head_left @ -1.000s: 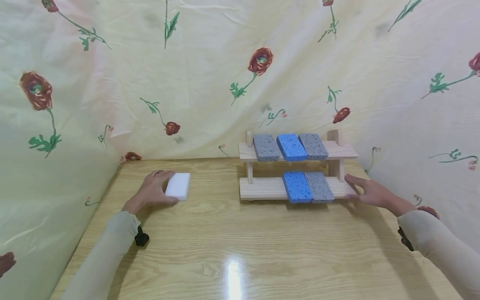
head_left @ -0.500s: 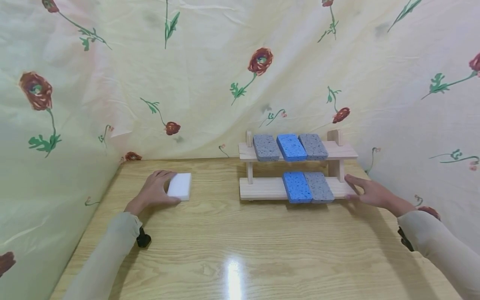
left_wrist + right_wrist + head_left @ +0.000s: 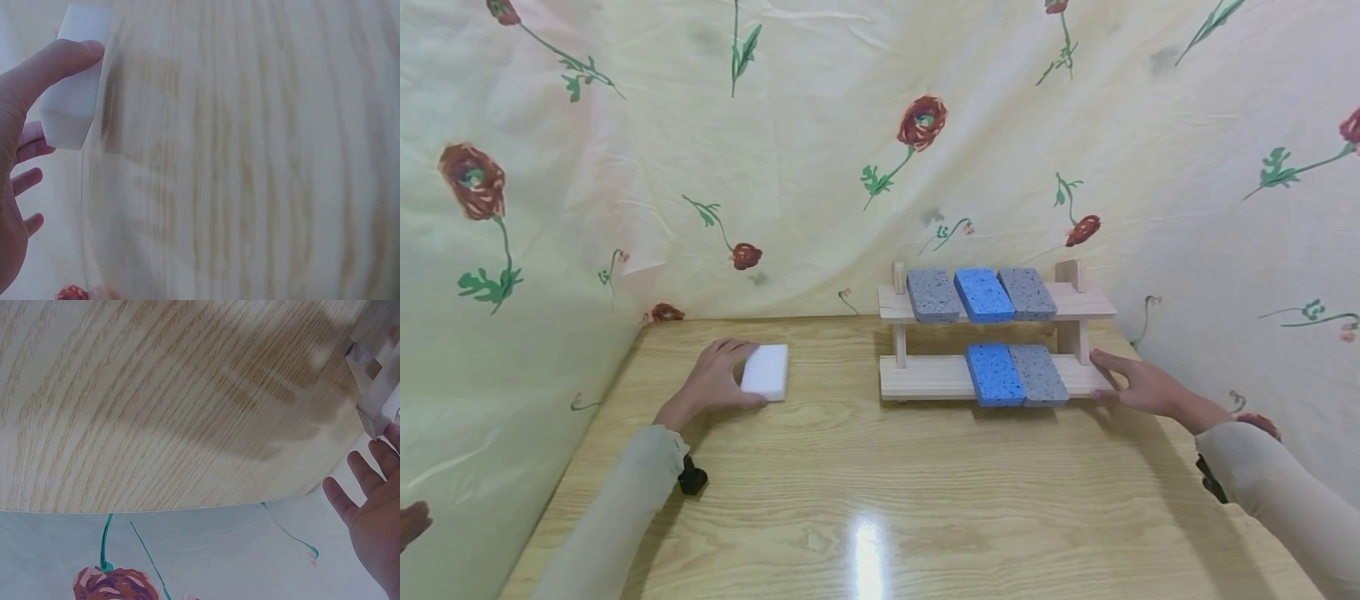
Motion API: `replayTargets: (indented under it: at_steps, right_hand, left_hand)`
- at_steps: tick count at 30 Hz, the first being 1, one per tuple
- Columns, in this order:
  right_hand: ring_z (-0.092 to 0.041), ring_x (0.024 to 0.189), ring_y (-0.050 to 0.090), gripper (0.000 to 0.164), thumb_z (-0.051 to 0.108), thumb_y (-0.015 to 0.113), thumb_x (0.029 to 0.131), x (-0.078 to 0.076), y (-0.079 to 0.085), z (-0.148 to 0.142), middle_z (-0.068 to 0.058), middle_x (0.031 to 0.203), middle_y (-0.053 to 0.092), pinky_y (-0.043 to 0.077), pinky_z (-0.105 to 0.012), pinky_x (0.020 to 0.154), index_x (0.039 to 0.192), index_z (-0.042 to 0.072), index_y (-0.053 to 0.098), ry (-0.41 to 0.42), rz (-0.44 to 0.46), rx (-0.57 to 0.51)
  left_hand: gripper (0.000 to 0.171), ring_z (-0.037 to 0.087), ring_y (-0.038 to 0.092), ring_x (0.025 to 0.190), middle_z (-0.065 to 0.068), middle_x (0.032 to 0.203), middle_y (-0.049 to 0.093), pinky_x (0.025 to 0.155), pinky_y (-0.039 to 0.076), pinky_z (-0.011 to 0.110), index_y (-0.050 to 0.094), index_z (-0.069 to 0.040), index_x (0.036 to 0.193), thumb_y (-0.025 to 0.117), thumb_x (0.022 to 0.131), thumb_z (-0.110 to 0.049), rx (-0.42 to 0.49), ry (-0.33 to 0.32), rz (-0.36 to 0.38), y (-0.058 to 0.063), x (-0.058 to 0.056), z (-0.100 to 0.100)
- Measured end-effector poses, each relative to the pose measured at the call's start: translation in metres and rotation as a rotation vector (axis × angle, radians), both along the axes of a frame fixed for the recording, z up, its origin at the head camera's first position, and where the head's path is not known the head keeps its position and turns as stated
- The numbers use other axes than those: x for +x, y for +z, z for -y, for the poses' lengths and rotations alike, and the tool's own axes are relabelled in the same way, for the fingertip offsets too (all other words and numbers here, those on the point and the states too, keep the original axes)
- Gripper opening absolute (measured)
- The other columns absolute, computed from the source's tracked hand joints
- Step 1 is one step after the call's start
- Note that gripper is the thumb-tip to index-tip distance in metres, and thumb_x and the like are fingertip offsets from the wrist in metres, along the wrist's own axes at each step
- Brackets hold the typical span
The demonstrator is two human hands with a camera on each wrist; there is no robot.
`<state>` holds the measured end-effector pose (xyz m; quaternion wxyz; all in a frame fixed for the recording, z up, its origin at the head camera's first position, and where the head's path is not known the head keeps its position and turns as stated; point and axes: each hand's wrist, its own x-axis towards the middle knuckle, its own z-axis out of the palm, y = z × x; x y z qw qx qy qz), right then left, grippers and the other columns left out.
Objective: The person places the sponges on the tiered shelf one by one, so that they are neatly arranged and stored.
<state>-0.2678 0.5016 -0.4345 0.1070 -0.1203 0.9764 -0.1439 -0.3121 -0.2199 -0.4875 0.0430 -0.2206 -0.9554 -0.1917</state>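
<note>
My left hand (image 3: 717, 379) grips a plain white sponge (image 3: 765, 372) at the left of the table, thumb on its near side and fingers on the far side. In the left wrist view the thumb lies along the white block (image 3: 75, 94), while the other fingers are partly behind it. At the right, my right hand (image 3: 1138, 386) holds the end of the lower board of a two-tier wooden rack (image 3: 925, 375). Its thumb is at the board's front edge. In the right wrist view, fingertips (image 3: 378, 447) meet the rack's corner and the other fingers are spread.
Two grey speckled sponges (image 3: 932, 296) and a blue one (image 3: 983, 294) lie on the upper board. The lower board bears a blue sponge (image 3: 995, 373) beside a grey one (image 3: 1038, 374). Flowered cloth (image 3: 820, 167) hangs behind and beside the wood-grain table (image 3: 820, 483).
The left hand has shifted slightly to the right, carrying the white sponge with it. The right hand and the rack stay where they were.
</note>
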Motion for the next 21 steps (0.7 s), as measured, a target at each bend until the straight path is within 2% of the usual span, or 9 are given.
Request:
replayTargets:
  at_steps: [13,21]
  right_hand:
    - [-0.059,0.140,0.033,0.089,0.045,0.071,0.093,0.002,0.001,0.001,-0.035,0.156,0.033,0.032,-0.072,0.108,0.152,-0.010,0.034,0.008,-0.018,0.003]
    - [-0.060,0.140,0.033,0.088,0.044,0.071,0.093,0.001,0.000,0.000,-0.036,0.155,0.033,0.032,-0.071,0.108,0.152,-0.011,0.035,0.017,-0.022,-0.003]
  left_hand:
    - [0.106,0.042,0.045,0.133,0.019,0.142,0.058,0.112,0.032,0.065,0.053,-0.005,0.147,0.090,0.062,-0.057,0.002,-0.037,-0.060,0.007,-0.001,-0.016]
    - [0.104,0.040,0.045,0.135,0.016,0.144,0.057,0.116,0.029,0.063,0.054,-0.007,0.147,0.089,0.063,-0.056,-0.023,-0.045,-0.050,0.015,0.001,-0.031]
